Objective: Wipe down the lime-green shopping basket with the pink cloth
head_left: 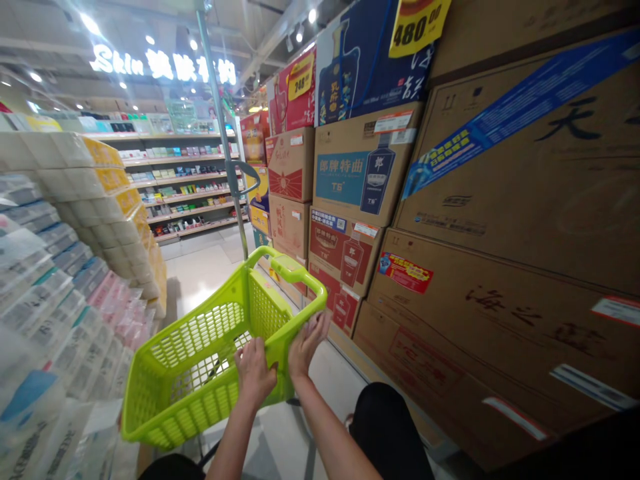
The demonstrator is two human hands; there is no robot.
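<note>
Here, the lime-green shopping basket (200, 353) is tilting, nothing showing inside. The left hand (254, 373) is curling tight over its near rim; at two o'clock from it, the right hand (306, 343) is pressing open-fingered against the rim.

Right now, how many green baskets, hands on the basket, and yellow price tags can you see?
Green basket: 1
Hands on it: 2, the left hand and the right hand
Yellow price tags: 2, one reading 480, one reading 248
Total: 5
</note>
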